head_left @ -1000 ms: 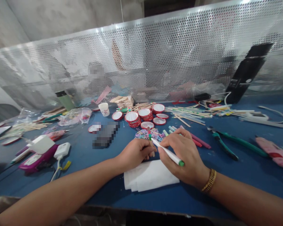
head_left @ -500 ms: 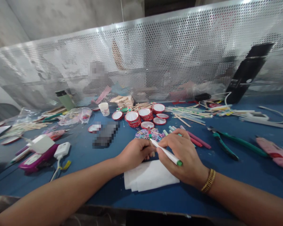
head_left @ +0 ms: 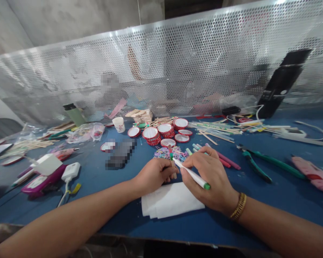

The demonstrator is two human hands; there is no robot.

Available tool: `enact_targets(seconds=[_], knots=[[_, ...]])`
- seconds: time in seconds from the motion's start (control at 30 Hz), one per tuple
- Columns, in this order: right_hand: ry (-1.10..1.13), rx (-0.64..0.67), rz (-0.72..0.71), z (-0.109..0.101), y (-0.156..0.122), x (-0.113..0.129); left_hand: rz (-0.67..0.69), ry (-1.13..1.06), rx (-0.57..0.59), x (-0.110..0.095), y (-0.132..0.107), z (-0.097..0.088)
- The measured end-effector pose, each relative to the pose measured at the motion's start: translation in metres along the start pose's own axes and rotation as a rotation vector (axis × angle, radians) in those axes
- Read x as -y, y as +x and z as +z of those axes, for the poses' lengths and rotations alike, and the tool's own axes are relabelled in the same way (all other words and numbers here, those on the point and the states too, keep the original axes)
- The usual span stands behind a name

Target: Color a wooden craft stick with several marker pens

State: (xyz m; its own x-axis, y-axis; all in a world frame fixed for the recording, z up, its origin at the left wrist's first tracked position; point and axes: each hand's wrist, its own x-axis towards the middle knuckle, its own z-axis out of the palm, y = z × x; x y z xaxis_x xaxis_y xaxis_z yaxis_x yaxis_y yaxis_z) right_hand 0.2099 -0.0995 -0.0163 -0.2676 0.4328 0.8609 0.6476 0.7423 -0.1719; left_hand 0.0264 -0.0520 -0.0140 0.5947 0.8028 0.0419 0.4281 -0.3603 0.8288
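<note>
Pinched upright in my left hand is a narrow wooden craft stick, its upper part coloured red and green. My right hand grips a white marker with a green end, the tip at the stick's green band. Whether the tip touches the wood I cannot tell. Below both hands lies a folded white paper sheet. Just beyond the fingers sits a heap of pastel rubber bands, and several coloured markers lie past my right hand, partly covered by it.
Red-rimmed round lids stand stacked behind the rubber bands. Green-handled pliers and a pink glue gun lie right. A dark phone, a paper cup and a white charger are left. A perforated metal screen closes the back.
The marker and my right hand have shifted slightly right, so the tip sits a little away from where it was. My left hand and the stick stay nearly still.
</note>
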Motion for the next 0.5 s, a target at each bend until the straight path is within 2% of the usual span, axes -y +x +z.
enact_targets(seconds=[0.3,0.5], knots=[[-0.017,0.045,0.004,0.0030,-0.0017,-0.0005,-0.005,0.019,-0.005,0.0057,0.0001,0.0003],[-0.043,0.029,0.030,0.0003,0.0004,-0.0013,0.003,-0.002,0.001,0.0029,0.0009,0.0002]])
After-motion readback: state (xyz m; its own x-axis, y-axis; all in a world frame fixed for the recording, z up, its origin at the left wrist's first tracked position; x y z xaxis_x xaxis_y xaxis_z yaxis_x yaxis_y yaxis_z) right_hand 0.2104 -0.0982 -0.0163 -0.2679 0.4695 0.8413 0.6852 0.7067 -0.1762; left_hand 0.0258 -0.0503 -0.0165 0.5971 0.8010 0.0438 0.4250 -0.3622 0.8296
